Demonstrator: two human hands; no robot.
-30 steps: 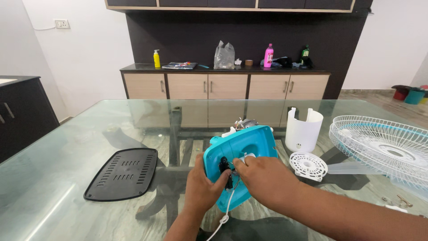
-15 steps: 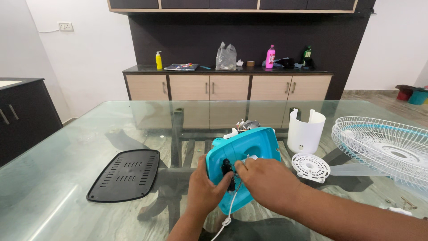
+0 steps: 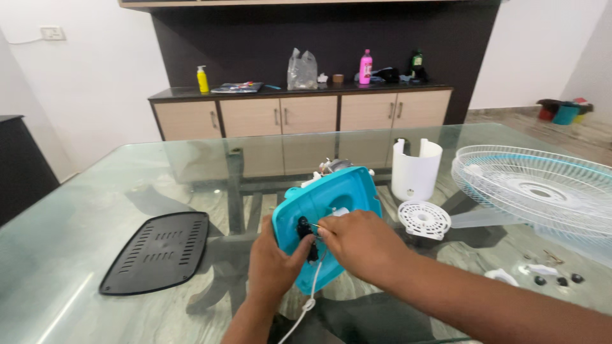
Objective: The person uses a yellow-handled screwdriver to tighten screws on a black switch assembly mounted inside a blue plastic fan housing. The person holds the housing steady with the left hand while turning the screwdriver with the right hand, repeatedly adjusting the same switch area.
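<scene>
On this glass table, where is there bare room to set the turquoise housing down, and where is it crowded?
Bare glass lies on the far side of the table, beyond the black vented panel and left of the turquoise housing. The right is crowded: white cylinder cover, round white grille, fan guard, small screws. Both hands fill the near centre.

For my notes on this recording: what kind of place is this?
Probably a dining room in a home: a glass table, a wooden sideboard with bottles against the wall, and fan parts, such as a fan guard, spread out.
</scene>
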